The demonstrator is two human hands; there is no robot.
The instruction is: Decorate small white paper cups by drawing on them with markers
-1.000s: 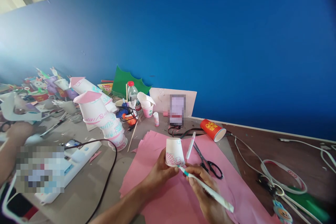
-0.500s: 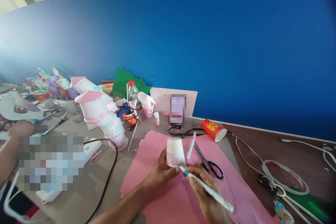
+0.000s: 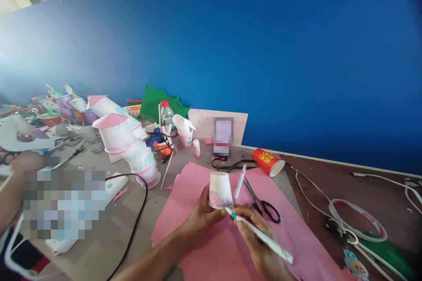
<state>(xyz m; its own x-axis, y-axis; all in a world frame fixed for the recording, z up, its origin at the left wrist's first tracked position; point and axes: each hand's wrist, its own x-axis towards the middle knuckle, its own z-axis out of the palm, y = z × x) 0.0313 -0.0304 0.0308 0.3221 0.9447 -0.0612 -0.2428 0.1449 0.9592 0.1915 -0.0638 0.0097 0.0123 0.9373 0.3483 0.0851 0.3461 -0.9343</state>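
Observation:
A white paper cup (image 3: 220,184) with pink and teal drawn patterns stands upside down over the pink paper sheets (image 3: 191,184). My left hand (image 3: 206,213) is closed around its lower left side. A white marker with a teal tip (image 3: 263,237) is pinched in my right hand (image 3: 259,239), and its tip touches the cup near the lower rim. Behind my right hand lie black-handled scissors (image 3: 270,210) and a second white marker (image 3: 240,182), both on the pink paper.
Decorated stacked cups (image 3: 141,160) stand to the left, beside a black cable (image 3: 144,202). A red cup (image 3: 268,162) lies on its side behind the paper. Coiled cables (image 3: 379,228) are at the right. Another person's arm (image 3: 16,184) reaches in at far left.

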